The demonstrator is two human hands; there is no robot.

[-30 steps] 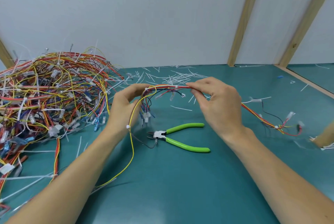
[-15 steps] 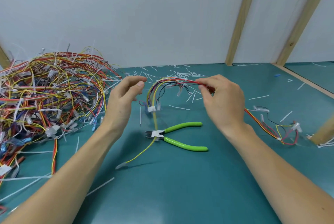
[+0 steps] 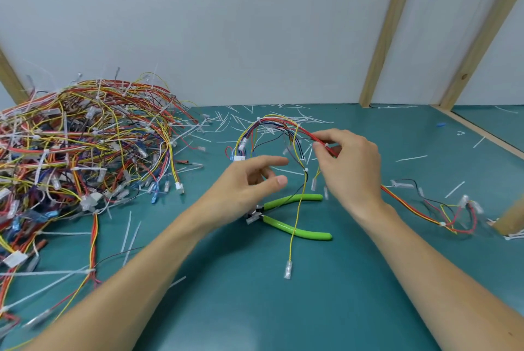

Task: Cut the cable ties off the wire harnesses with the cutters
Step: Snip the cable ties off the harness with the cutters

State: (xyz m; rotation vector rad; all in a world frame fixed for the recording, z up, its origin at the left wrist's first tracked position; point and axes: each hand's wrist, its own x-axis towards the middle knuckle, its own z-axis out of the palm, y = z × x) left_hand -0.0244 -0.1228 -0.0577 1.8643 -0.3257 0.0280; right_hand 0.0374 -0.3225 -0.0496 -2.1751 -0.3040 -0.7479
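The cutters' (image 3: 286,217) head is mostly hidden under the left hand (image 3: 249,189); only a pale bit of the jaws peeks out below the wrist, too blurred to read whether they are open. The pile (image 3: 85,152) of harnesses, out past the left hand, runs off the frame edge, a tangle of thin red, yellow, orange and blue wires with clear plastic plugs and white ties, too dense to separate one bundle from another.

The right hand (image 3: 348,166) pinches the harness (image 3: 283,129) between thumb and fingertips, gripping the red strands where they arch up. From that pinch the bundle loops over toward the left hand and droops in loose ends with small white connectors; a single yellow wire hangs down across the cutters, ending in a clear terminal on the surface (image 3: 255,294) between the forearms. The other end trails away behind the right wrist, low along the surface, its tip smeared by motion.

The left hand holds nothing, fingers relaxed and slightly spread, hovering just over the cutters. The cutters lie flat, glossy green handles splayed in a V and pointing toward the right arm, head toward the left wrist. Thin white tie offcuts (image 3: 269,121) litter the matte teal surface beyond both hands.
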